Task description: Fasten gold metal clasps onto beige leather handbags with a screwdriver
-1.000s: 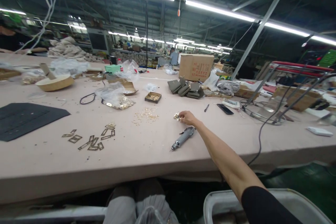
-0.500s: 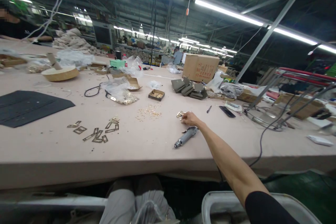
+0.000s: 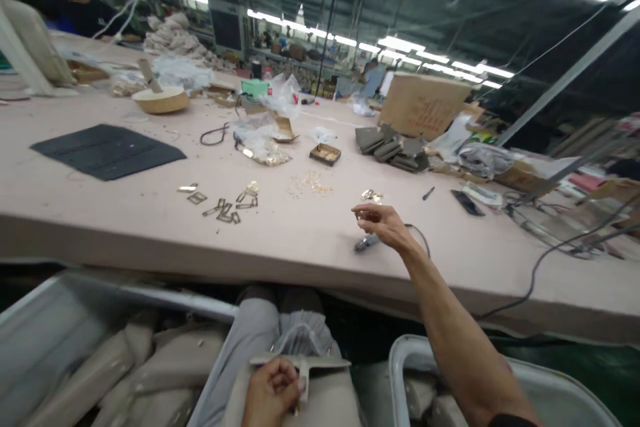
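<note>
Whereas it lay on the brass fittings (image 3: 371,195) before, the right hand (image 3: 385,225) has lifted toward the tabletop's (image 3: 150,227) near edge, pinching a small fitting; the left hand (image 3: 273,390) grips a beige bag part (image 3: 320,363).

Pink table (image 3: 125,227); scattered brass fittings (image 3: 225,203)

On the table (image 3: 280,240), the metal plates (image 3: 223,203) lie left of the scattered screws (image 3: 313,183); the mat (image 3: 107,151) lies farther left, the cardboard box (image 3: 423,107) behind right.

No legible text, even on cardboard box (image 3: 423,105)
</note>
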Demonstrator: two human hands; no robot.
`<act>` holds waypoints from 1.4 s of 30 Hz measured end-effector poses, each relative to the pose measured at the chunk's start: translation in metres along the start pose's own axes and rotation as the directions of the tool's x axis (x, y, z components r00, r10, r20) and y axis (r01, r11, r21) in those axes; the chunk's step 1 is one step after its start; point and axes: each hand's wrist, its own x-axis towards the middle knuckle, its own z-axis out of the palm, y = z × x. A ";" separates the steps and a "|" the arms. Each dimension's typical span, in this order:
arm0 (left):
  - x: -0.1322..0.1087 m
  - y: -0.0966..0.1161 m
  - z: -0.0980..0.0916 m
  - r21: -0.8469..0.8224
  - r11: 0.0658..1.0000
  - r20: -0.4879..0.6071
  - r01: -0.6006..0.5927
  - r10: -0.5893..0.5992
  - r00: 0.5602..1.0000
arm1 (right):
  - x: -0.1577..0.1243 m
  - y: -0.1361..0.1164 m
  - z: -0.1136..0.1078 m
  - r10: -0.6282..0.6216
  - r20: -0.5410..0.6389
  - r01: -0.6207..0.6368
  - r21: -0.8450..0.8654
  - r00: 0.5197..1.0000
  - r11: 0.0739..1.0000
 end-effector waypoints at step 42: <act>-0.015 -0.002 0.001 -0.103 0.992 -0.011 0.069 -0.070 0.997 | -0.224 0.020 0.212 0.564 0.208 -0.601 0.323 0.799 0.731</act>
